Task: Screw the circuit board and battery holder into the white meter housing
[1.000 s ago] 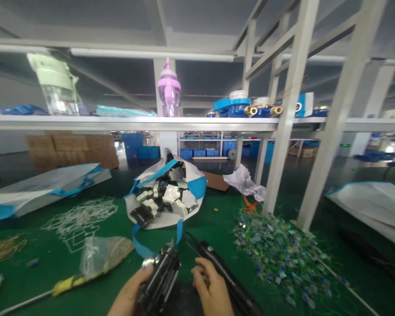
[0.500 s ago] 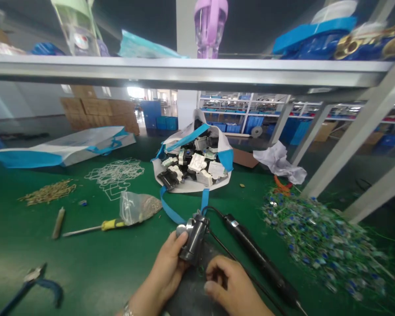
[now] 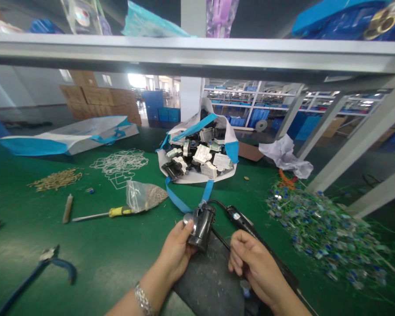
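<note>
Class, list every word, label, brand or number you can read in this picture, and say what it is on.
No text can be read.
Label on the black tool under the right hand: too small.
Printing on the white parts in the bag: blurred.
The black part in the left hand: no lettering visible.

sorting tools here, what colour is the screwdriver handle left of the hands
Yellow: the screwdriver has a yellow handle, seen in the head view beside a clear plastic bag.
</note>
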A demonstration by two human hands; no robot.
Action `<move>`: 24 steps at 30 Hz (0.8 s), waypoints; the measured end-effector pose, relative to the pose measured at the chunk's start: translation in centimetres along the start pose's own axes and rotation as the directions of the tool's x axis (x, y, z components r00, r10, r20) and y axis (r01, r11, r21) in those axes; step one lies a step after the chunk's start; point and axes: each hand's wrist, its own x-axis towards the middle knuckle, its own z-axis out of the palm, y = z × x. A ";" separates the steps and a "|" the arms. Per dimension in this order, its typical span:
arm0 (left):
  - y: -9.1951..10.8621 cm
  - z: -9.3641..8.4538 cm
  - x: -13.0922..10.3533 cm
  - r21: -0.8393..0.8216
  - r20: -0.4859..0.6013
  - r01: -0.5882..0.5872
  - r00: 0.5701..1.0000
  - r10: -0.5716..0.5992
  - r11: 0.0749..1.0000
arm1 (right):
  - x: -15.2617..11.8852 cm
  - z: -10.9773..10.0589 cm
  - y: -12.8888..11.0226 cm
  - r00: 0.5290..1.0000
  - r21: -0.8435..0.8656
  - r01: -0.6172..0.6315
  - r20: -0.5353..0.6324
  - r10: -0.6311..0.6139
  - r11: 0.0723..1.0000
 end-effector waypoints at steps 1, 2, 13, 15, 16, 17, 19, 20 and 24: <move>0.0 0.0 0.0 0.007 0.005 0.005 1.000 -0.006 1.000 | 0.0 -0.2 -0.2 0.999 0.044 0.007 -0.038 -0.005 0.999; 0.0 0.0 0.0 0.015 0.014 0.010 1.000 -0.011 1.000 | 0.1 -0.5 -0.5 0.996 0.073 0.025 -0.086 -0.018 0.997; 0.0 0.1 -0.6 0.085 0.202 -0.075 0.978 0.056 0.994 | 0.5 -4.5 -3.0 0.793 0.117 0.355 -0.563 -0.233 0.928; 0.0 0.1 -0.6 0.100 0.253 -0.092 0.965 0.064 0.991 | 0.5 -4.6 -3.1 0.790 0.100 0.360 -0.561 -0.246 0.928; 0.0 0.1 -0.6 0.108 0.277 -0.099 0.959 0.066 0.989 | 0.5 -4.4 -3.0 0.797 0.092 0.353 -0.551 -0.248 0.931; -0.1 0.1 -0.6 0.116 0.300 -0.104 0.952 0.065 0.988 | 0.5 -4.2 -2.9 0.807 0.086 0.343 -0.536 -0.246 0.936; -0.1 -0.1 -0.7 0.140 0.350 -0.101 0.936 0.046 0.985 | 0.4 -3.4 -2.5 0.830 0.076 0.320 -0.504 -0.240 0.945; -0.1 -0.1 -0.7 0.158 0.374 -0.097 0.927 0.031 0.983 | 0.3 -3.1 -2.3 0.844 0.065 0.302 -0.481 -0.235 0.951; 0.2 -0.1 -0.9 0.292 0.446 -0.126 0.895 -0.019 0.948 | 0.0 -2.0 -1.4 0.928 -0.071 0.155 -0.332 -0.169 0.985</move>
